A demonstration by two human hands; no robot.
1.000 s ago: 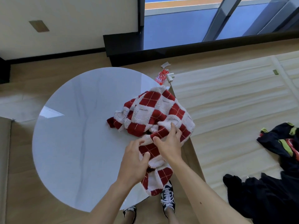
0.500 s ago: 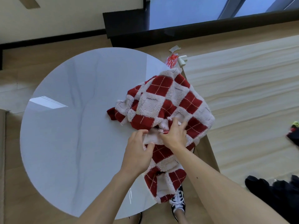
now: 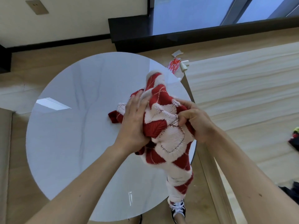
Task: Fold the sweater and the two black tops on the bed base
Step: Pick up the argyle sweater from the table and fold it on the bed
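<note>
Lifted now off the round table (image 3: pixel 72 126), where it was lying spread 1 second ago, the sweater (image 3: pixel 163 126) is hanging bunched between your 2 hands above the table's right edge, with 1 end trailing down toward your shoe (image 3: pixel 178 207). Your right hand (image 3: pixel 195 122) is clenching a fistful of the knit, fingers curled tight, likely taking the weight. Your left hand (image 3: pixel 134 125) is pressing nearly straight fingers against the bundle's left side, steadying it; its thumb is hidden. You are probably carrying it to the bed base (image 3: pixel 250 94) on the right, where the black tops (image 3: pixel 293 143) are lying unfolded at the far right edge.
</note>
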